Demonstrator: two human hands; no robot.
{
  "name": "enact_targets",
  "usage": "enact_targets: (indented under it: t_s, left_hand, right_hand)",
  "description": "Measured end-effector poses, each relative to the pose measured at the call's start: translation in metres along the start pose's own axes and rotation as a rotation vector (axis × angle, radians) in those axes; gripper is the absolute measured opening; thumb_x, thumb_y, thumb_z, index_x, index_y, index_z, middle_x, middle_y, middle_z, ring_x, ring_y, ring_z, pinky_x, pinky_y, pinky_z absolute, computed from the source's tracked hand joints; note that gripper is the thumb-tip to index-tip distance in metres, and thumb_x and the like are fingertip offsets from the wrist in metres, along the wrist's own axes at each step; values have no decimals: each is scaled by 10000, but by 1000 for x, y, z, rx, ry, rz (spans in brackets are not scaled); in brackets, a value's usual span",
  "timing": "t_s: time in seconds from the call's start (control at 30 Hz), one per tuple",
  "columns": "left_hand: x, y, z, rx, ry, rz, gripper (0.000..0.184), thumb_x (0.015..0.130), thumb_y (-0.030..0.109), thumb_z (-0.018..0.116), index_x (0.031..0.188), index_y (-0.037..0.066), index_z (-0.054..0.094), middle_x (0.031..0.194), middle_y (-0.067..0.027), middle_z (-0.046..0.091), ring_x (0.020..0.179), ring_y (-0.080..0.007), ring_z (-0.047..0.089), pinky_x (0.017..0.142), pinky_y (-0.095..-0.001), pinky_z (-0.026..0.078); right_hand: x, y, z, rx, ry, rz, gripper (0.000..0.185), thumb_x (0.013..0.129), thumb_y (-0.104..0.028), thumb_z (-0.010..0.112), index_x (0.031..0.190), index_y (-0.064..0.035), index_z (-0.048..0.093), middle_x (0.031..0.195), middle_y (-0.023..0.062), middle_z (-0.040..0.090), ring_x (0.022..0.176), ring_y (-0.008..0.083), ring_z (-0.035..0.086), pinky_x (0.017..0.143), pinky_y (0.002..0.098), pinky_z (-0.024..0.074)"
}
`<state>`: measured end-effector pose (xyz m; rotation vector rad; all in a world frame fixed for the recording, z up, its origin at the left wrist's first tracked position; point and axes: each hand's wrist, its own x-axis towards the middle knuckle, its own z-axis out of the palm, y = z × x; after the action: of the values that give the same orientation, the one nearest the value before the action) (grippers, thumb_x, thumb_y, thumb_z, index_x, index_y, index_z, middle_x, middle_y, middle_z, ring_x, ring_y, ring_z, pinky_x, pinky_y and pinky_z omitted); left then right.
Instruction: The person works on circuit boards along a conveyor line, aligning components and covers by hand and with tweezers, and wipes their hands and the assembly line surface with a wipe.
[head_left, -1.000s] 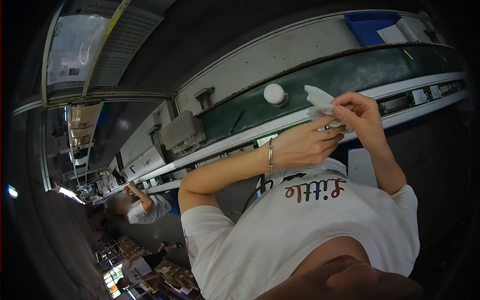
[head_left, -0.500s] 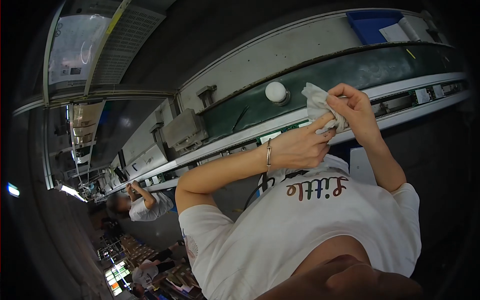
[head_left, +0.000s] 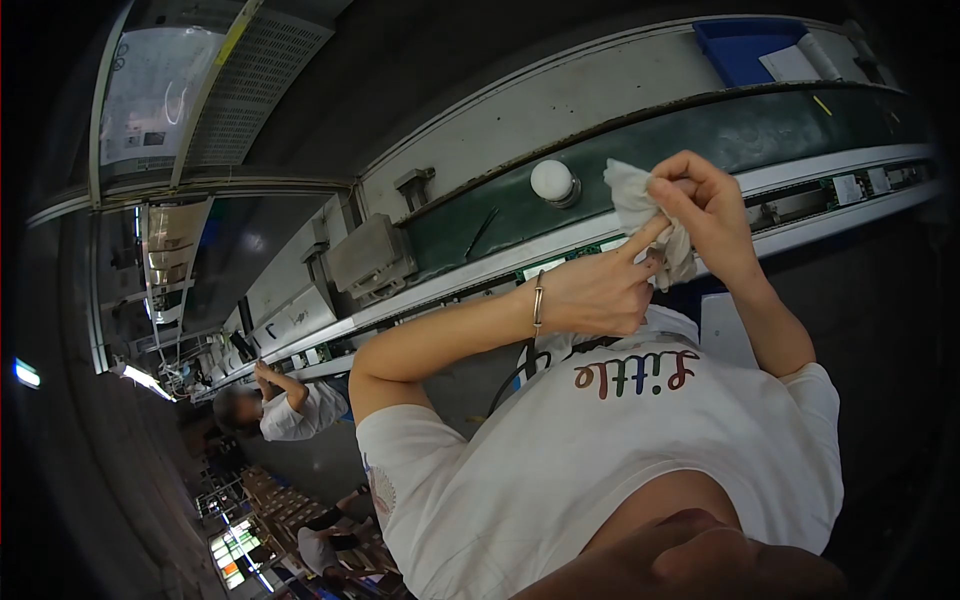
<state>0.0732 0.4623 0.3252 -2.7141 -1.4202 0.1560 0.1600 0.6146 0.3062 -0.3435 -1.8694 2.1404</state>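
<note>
Head view: the right hand (head_left: 722, 228) has its thumb and index finger pressed together, pinching the upper part of a crumpled white cloth (head_left: 628, 190), with the other fingers bent behind; the left hand (head_left: 603, 293) has its index finger stretched out against the cloth and its remaining fingers loosely curled, and whether these grip any of the fabric I cannot tell. The cloth is bunched between the two hands, one end rising above the fingertips, the other hanging below the right thumb, all of it in front of the metal rail (head_left: 780, 181). A bracelet (head_left: 538, 305) circles the left wrist. Beyond the rail runs a green work surface (head_left: 445, 225), bearing a jar with a white top (head_left: 552, 182) near the cloth and a thin dark tool (head_left: 482, 232) farther left. A blue tray (head_left: 720, 60) sits at the far upper right, well apart from the hands
</note>
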Motion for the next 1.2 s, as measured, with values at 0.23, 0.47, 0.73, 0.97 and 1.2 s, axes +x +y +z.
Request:
enact_targets:
  t_s: [0.23,0.47,0.73,0.97,1.2]
  left_hand:
    - [-10,-3,-12,-83,203,-123,314,726,337,605,809,40,667,877,-90,634,1099,-247,526,1042,-680,220]
    - [-6,-5,-21,89,88,-185,337,737,325,630,954,69,662,1016,-67,605,1139,-264,506,1019,-714,200]
    - [-8,0,-12,148,-34,-167,336,735,342,619,935,77,676,1010,-42,597,1121,-221,512,1025,-696,229]
    - [-12,2,-17,263,-31,-170,351,766,395,601,919,90,683,972,-14,599,1097,-203,530,1020,-713,207]
    - [-12,4,-16,324,-102,-129,343,798,391,588,936,90,674,905,-12,615,1047,-205,566,1031,-711,168]
  right_hand:
    - [-18,-15,-30,-28,9,-265,62,824,-24,621,874,11,621,804,24,626,745,66,538,620,201,420]
    - [-21,-21,-7,-256,-299,-100,91,731,-44,678,820,-29,689,767,46,657,735,127,512,676,272,419]
    - [-23,-14,16,-108,-45,44,93,774,-62,667,839,4,671,715,34,651,722,81,540,641,230,437]
    - [-26,-9,0,47,-162,52,118,783,-47,665,868,30,635,752,44,651,689,64,586,632,199,464]
    - [-31,-21,18,89,-156,145,110,738,-52,710,804,21,660,743,52,646,708,82,598,618,207,467]
